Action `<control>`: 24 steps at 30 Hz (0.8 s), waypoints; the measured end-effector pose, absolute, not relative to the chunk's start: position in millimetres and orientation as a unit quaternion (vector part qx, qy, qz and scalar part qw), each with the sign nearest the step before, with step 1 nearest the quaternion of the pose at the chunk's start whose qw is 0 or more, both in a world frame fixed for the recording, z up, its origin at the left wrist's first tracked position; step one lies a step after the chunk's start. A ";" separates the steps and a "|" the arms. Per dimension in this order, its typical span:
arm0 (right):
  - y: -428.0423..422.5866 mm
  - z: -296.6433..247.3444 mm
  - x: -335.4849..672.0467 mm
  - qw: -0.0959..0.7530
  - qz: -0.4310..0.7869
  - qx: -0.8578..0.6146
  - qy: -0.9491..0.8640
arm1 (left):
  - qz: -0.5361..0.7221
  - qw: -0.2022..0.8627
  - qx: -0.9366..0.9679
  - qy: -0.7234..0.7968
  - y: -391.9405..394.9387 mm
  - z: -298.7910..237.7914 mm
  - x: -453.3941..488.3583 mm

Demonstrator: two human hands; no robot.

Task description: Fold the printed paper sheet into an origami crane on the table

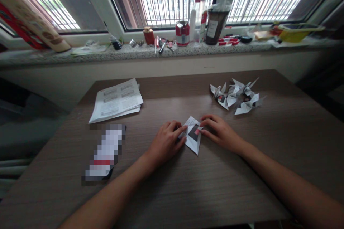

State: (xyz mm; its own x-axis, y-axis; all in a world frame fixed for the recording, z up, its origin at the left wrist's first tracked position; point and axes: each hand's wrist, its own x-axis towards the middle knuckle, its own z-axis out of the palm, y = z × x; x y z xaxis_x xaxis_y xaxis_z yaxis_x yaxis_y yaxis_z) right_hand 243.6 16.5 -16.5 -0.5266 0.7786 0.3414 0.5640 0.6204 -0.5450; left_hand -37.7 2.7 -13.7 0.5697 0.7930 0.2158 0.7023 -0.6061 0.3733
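A piece of printed paper (194, 142), folded into a small pointed shape with a dark patch and a pink spot, lies on the table between my hands. My left hand (167, 139) grips its left side, the index finger pressing on top and the thumb low along the edge. At the right corner, my right hand (219, 132) holds the paper between thumb and fingers. Farther back on the right are several folded paper cranes (242, 94), grouped close together and made of similar printed paper.
A stack of printed sheets (115, 100) lies at the table's back left. Nearer me is a phone (104, 152), its screen blurred out. Along the stone windowsill (91, 55) stand a red can (182, 34), a dark drink cup (215, 25), red-handled scissors (228, 41) and a yellow container (294, 34).
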 end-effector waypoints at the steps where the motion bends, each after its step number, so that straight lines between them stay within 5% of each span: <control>1: 17.5 -16.7 245.8 0.288 0.188 -0.387 -0.856 | 0.184 0.124 0.877 0.426 2.8 -13.8 -37.9; 24: 5.7 -12.7 246.1 0.236 0.166 -0.325 -0.900 | 0.181 0.106 0.905 0.371 0.2 -15.2 -37.2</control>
